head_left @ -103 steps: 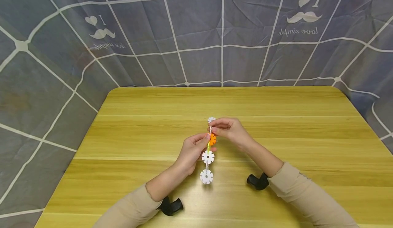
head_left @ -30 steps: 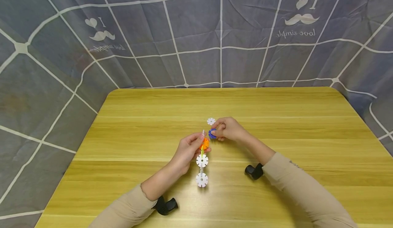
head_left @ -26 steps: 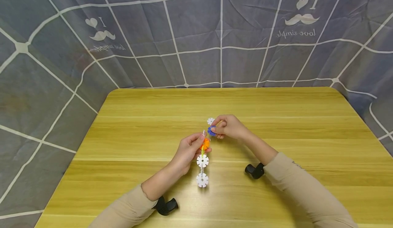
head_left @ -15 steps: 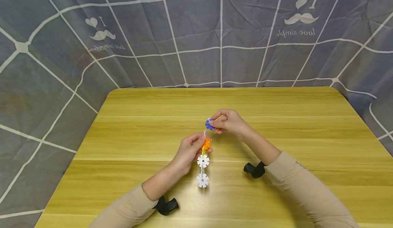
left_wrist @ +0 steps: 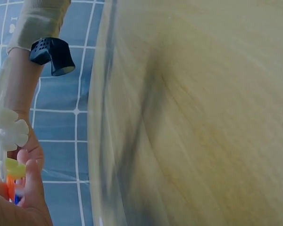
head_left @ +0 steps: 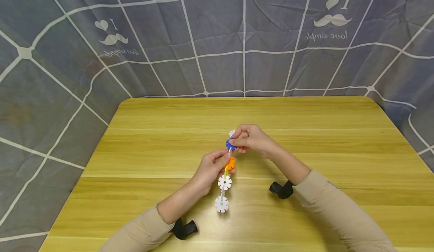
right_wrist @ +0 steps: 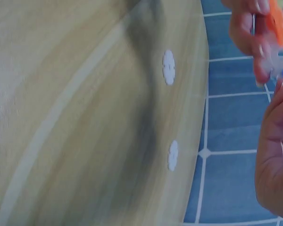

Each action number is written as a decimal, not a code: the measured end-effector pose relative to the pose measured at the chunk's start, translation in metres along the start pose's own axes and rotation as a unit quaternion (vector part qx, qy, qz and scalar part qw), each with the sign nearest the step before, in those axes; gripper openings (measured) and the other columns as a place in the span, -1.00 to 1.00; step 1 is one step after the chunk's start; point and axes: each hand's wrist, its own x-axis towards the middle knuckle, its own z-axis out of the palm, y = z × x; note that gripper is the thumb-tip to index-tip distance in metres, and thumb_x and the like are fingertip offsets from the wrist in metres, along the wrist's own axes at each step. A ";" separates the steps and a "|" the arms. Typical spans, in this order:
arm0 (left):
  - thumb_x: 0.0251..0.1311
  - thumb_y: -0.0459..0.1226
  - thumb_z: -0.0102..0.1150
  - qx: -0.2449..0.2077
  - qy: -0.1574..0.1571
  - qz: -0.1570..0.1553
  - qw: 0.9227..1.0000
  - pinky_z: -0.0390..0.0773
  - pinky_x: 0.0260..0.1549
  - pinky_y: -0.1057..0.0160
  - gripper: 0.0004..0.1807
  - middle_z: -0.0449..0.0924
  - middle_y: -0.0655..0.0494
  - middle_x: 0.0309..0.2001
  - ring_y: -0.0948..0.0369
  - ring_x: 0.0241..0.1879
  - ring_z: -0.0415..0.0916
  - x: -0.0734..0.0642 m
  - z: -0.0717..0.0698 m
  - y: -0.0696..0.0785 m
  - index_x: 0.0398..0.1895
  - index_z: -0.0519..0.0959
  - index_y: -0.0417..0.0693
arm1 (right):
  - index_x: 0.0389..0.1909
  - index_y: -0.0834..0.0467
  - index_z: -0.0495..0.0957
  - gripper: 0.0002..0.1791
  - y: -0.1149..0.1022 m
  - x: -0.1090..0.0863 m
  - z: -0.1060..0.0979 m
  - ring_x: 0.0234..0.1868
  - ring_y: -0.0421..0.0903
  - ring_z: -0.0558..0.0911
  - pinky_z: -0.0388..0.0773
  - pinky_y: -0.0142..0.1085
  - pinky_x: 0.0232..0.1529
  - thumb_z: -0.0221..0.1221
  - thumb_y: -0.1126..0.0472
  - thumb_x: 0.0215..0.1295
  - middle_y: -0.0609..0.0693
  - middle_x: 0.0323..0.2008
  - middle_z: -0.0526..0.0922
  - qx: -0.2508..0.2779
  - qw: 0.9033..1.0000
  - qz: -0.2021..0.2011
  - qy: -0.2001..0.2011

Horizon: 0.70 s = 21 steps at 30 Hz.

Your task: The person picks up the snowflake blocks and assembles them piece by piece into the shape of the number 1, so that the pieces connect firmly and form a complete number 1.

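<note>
Head view, frame centre: left hand (head_left: 211, 168) pinches a chain of light, stiff plastic discs (head_left: 225, 182) above the table (head_left: 142, 161); right hand (head_left: 252, 139) fingers pinch a blue disc (head_left: 231, 144), best gripped by its edges.

Two hands: left hand (head_left: 208, 169), right hand (head_left: 252, 139). Snowflake discs: three white (head_left: 224, 182), (head_left: 221, 204), (head_left: 232, 133), one orange (head_left: 231, 163), one blue (head_left: 230, 145). One wooden table (head_left: 152, 131). Two black wrist mounts (head_left: 183, 229), (head_left: 280, 190).
</note>
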 end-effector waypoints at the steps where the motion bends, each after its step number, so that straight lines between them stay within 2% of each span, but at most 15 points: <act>1: 0.38 -0.32 -0.08 0.005 -0.005 -0.001 1.000 0.59 -0.43 0.42 -0.62 0.61 -0.05 -0.28 0.33 -0.51 0.59 0.000 0.000 0.000 0.12 0.37 -0.47 | -0.34 0.36 0.43 -0.89 0.000 -0.001 -0.001 -0.67 -0.23 0.48 0.46 -0.48 -0.62 0.18 0.41 0.19 -0.04 -0.65 0.58 -0.005 1.000 -0.002 -0.011; 6: 0.37 -0.32 -0.07 0.010 -0.023 0.007 1.000 0.58 -0.44 0.43 -0.62 0.60 -0.02 -0.31 0.32 -0.54 0.57 -0.001 0.003 -0.001 0.09 0.37 -0.51 | -0.37 0.33 0.40 -0.91 0.000 -0.003 -0.004 -0.70 -0.24 0.45 0.42 -0.48 -0.66 0.14 0.41 0.23 -0.04 -0.69 0.54 -0.007 0.999 -0.007 -0.045; 15: 0.37 -0.35 -0.07 0.008 0.009 0.028 1.000 0.48 -0.56 0.49 -0.67 0.63 -0.02 -0.35 0.28 -0.54 0.60 -0.002 0.003 0.001 0.03 0.44 -0.48 | -0.38 0.33 0.40 -0.92 -0.002 -0.008 0.003 -0.69 -0.24 0.47 0.42 -0.48 -0.66 0.12 0.42 0.25 -0.04 -0.69 0.55 0.013 1.000 -0.014 -0.014; 21: 0.35 -0.37 -0.05 -0.001 0.026 0.028 0.999 0.58 -0.46 0.42 -0.68 0.61 -0.17 -0.27 0.27 -0.51 0.60 0.001 0.002 0.001 0.05 0.43 -0.47 | -0.37 0.31 0.40 -0.92 0.000 -0.008 0.006 -0.66 -0.24 0.51 0.46 -0.49 -0.63 0.13 0.41 0.25 -0.04 -0.64 0.60 0.038 0.999 -0.006 0.011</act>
